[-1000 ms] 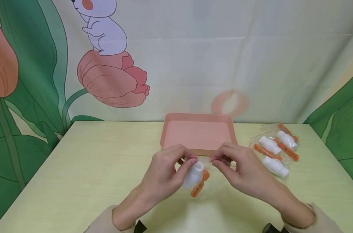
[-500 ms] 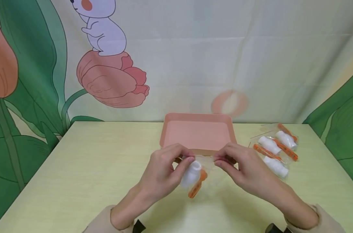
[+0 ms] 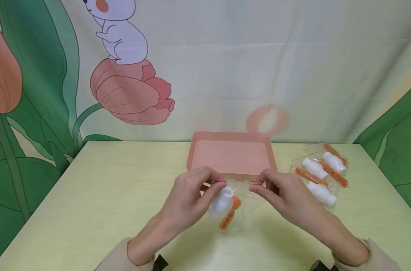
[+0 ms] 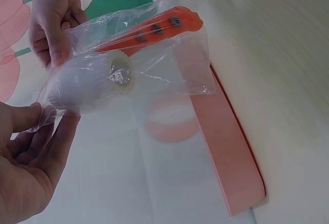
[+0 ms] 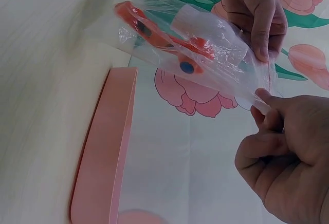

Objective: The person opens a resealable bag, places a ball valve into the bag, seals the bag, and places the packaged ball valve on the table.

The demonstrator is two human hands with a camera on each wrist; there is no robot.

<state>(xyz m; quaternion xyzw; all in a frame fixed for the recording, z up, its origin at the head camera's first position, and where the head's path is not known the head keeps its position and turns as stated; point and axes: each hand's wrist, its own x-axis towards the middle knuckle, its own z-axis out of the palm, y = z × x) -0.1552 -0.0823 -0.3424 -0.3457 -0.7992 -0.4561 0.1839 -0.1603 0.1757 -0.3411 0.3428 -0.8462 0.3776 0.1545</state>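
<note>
A clear plastic zip bag hangs above the table between my two hands. Inside it are a white ribbed cylinder with a round opening and a flat orange piece with dark spots; the right wrist view also shows a blue dot on the orange piece. My left hand pinches the bag's upper left corner between thumb and fingertips, right above the white cylinder. At the upper right corner, my right hand pinches the film the same way. The top edge runs nearly straight between both pinches.
Behind the hands stands a shallow pink tray near the table's back edge. Several similar bags with white and orange pieces lie at the right. A printed curtain hangs behind the pale table.
My hands have drawn slightly apart, the right one a little to the right and the left one a little to the left. The bag's contents have shifted slightly left.
</note>
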